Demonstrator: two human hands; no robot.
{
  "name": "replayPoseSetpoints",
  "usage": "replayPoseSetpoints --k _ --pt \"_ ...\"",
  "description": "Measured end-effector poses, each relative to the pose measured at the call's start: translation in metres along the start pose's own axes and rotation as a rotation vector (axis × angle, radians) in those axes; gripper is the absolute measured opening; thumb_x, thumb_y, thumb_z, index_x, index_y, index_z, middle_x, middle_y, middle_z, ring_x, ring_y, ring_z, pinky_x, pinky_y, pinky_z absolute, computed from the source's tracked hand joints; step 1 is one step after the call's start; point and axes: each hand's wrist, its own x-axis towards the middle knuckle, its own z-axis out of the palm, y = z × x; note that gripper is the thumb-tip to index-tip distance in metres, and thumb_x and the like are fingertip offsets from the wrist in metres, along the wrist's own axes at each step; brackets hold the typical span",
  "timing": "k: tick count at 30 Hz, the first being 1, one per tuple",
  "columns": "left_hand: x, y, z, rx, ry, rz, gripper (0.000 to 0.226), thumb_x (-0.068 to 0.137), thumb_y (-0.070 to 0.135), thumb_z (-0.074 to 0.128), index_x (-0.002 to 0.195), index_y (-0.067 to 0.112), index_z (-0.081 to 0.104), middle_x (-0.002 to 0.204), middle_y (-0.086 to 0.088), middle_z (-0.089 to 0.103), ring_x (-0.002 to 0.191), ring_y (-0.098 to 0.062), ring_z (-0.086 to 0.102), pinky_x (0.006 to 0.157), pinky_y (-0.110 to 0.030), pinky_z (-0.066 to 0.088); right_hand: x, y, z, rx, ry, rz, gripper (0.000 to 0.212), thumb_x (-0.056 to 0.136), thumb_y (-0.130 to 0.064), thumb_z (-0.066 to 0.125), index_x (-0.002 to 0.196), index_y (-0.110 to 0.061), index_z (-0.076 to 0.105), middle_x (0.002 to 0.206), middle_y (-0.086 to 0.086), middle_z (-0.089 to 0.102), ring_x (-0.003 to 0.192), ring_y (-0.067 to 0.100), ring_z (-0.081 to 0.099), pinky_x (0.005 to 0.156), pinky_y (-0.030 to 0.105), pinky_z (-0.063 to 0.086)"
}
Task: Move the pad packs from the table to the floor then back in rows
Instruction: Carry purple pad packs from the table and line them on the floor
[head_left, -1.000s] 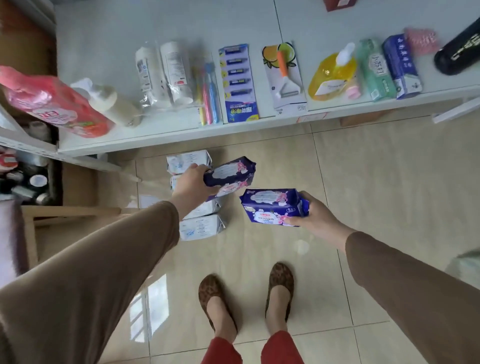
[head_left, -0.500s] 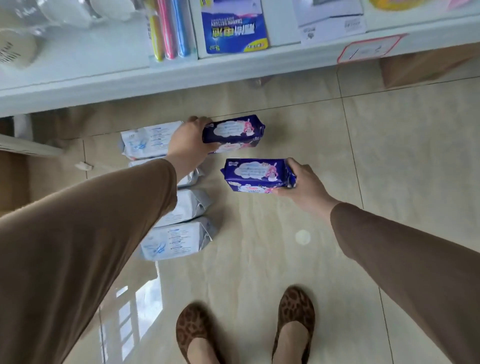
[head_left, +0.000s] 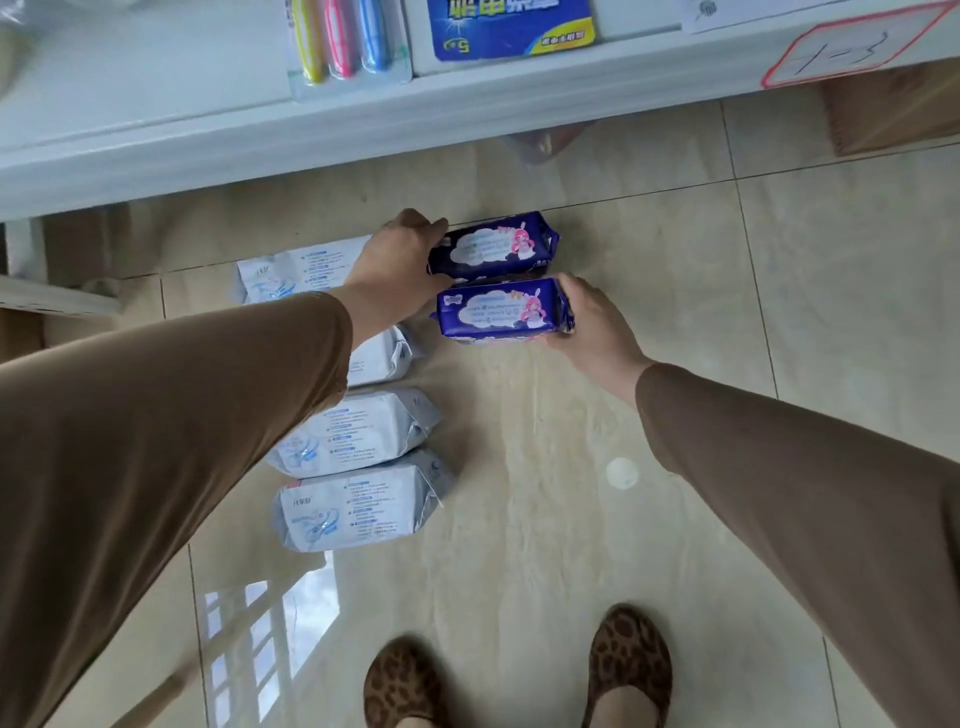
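Two purple pad packs, far (head_left: 493, 244) in left hand (head_left: 400, 260), near (head_left: 504, 312) in right hand (head_left: 592, 322), fingers clamped round each.

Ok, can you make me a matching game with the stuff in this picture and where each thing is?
Things:
1. far purple pack
2. near purple pack
3. white packs
4. toothbrushes

Places:
A. on the table
B. in a column on the floor
C. held by the right hand
D. held by the left hand

Pairs: 1-D, 2-C, 3-B, 4-A
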Motion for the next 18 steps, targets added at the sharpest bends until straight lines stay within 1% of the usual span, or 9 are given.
replayPoseSetpoints --k 4,8,11,14,16,18 --pt "-0.008 -0.004 -0.001 0.031 0.026 0.035 0.062 0.088 0.022 0.065 0.146 0.015 0.044 0.138 -0.014 0.048 0.123 -0.035 0.046 0.101 -0.042 0.043 0.004 -0.008 0.006 0.008 0.044 0.025 0.055 0.084 -0.004 0.067 0.133 -0.019 0.049 0.127 0.003 0.052 0.114 0.022 0.056 0.089 0.036 0.049" --pt "-0.018 -0.003 0.000 0.037 0.075 0.046 0.063 0.089 0.018 0.062 0.148 0.014 0.041 0.142 -0.014 0.046 0.123 -0.036 0.043 0.102 -0.045 0.042 0.004 -0.009 0.011 -0.051 0.111 0.099 0.057 0.084 -0.001 0.065 0.136 -0.015 0.046 0.130 0.009 0.052 0.117 0.028 0.051 0.091 0.036 0.045" --pt "-0.031 -0.001 0.001 0.014 0.109 0.054 0.061 0.088 0.016 0.060 0.147 0.013 0.042 0.143 -0.013 0.045 0.122 -0.035 0.043 0.102 -0.043 0.042 0.000 -0.012 0.010 -0.035 0.120 0.173 0.066 0.084 -0.007 0.070 0.142 -0.015 0.041 0.135 0.010 0.049 0.122 0.029 0.048 0.096 0.038 0.044" --pt "-0.046 0.004 -0.002 0.003 0.120 0.061 0.059 0.090 0.019 0.059 0.146 0.012 0.043 0.143 -0.012 0.046 0.123 -0.035 0.044 0.104 -0.041 0.040 -0.012 -0.018 0.002 -0.048 0.112 0.192 0.073 0.083 -0.011 0.073 0.146 -0.016 0.037 0.139 0.009 0.047 0.126 0.028 0.044 0.095 0.032 0.039" --pt "-0.060 0.008 -0.008 0.011 0.111 0.041 0.057 0.092 0.023 0.058 0.146 0.012 0.043 0.144 -0.011 0.047 0.125 -0.033 0.043 0.106 -0.040 0.038 -0.027 -0.025 -0.010 -0.066 0.112 0.207 0.074 0.084 -0.012 0.073 0.148 -0.017 0.035 0.141 0.009 0.045 0.128 0.028 0.042 0.096 0.032 0.038" --pt "-0.080 0.016 -0.019 0.033 0.093 0.021 0.056 0.093 0.024 0.059 0.146 0.014 0.044 0.143 -0.008 0.048 0.124 -0.031 0.044 0.105 -0.038 0.039 -0.048 -0.038 -0.027 -0.084 0.108 0.208 0.071 0.085 -0.014 0.072 0.147 -0.017 0.036 0.141 0.009 0.045 0.128 0.029 0.042 0.096 0.035 0.039"
